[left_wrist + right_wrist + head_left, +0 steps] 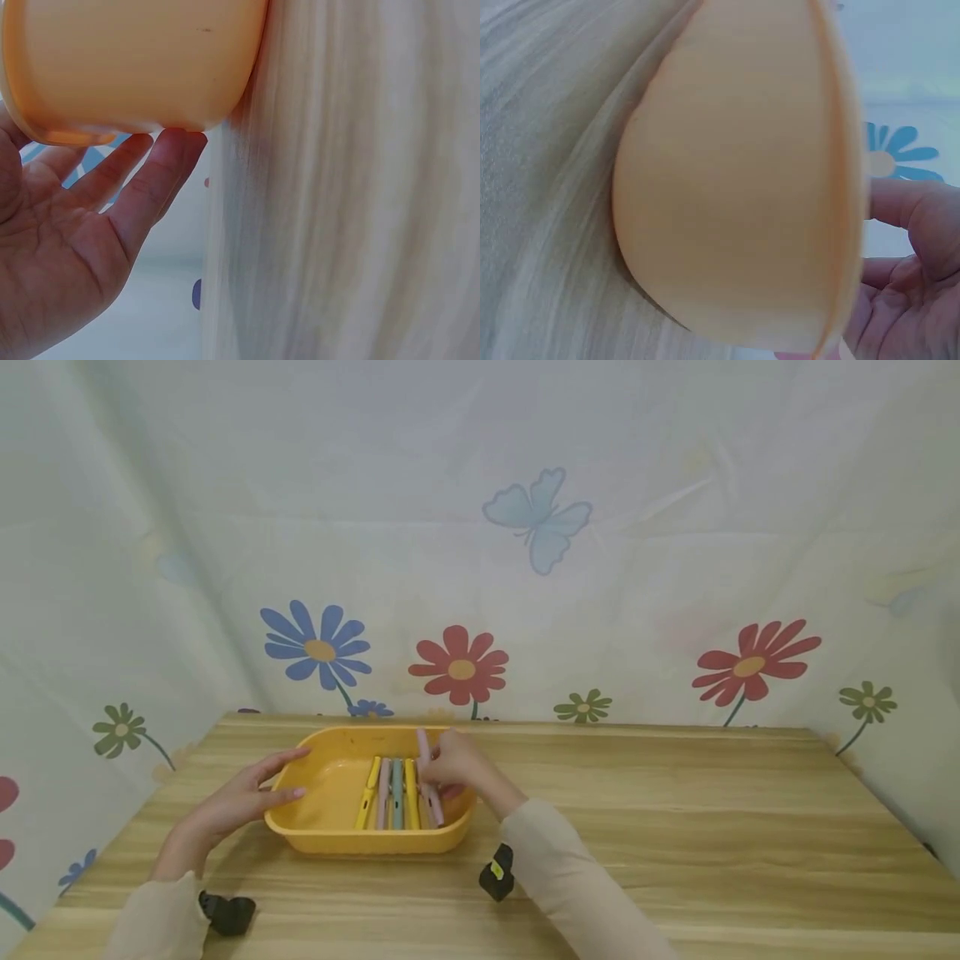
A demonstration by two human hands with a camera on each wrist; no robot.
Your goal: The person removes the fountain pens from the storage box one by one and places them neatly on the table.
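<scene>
A yellow plastic basin (367, 842) sits on the table at left of centre in the head view. At its left end my left hand (228, 806) holds the rim, thumb over the edge; the left wrist view shows fingertips (169, 146) against the outer wall. Inside, at the right end, my right hand (461, 762) pinches a pale pink pen (423, 745), which leans with its top above the others. Left of it several pens lie side by side: a yellow pen (411, 793), a teal pen (397, 797), a pink pen (383, 793) and another yellow pen (367, 797). The basin wall (727, 180) hides the held pen in the right wrist view.
The wood-patterned table (675, 843) extends to the right of the basin. Behind it hangs a pale curtain (637, 585) printed with flowers and a butterfly. Dark wrist-worn devices show beside both sleeves, one a black camera (497, 875) near the right forearm.
</scene>
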